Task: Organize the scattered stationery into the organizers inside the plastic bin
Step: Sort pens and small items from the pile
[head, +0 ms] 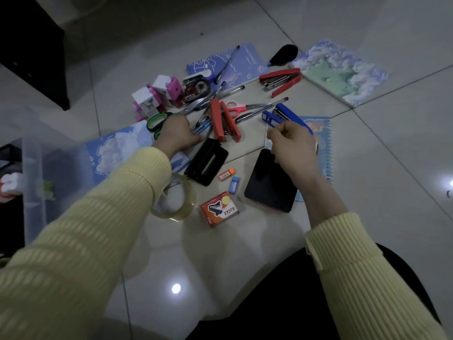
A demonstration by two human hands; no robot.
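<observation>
Presently: stationery lies scattered on a tiled floor [245, 241]. Little appears to have been sorted yet, so the gathering step is judged to be in hand.

Left hand [175, 136]: laid over the loose pens [202, 125], just beside the green-handled scissors [157, 123]. The fingers are bent downward and hidden behind the knuckles, so a grasp cannot be confirmed.

Right hand [291, 146]: fingers curled inward above the blue spiral notebook [323, 143], near the blue stapler [286, 114]. Whether anything thin is pinched cannot be told.

Plastic bin [31, 173]: translucent, at the far left edge of the view, with compartments dimly seen inside. It is set apart from the middle of the pile.

Next move, as judged: the pens are to be bunched, lifted clear and carried left to the bin. They are interlaced with the scissor blades and with two closed red staplers [225, 121], so a lengthwise draw is called for.

Also present:
- pink scissors [235, 107]
- opened red stapler [282, 81]
- black hole punch [206, 161]
- clear tape roll [174, 200], partly under the left sleeve
- staple box [218, 208]
- orange eraser [227, 174]
- blue eraser [234, 185]
- flat black pad [269, 182], under the right wrist
- further notebooks at the far side
</observation>
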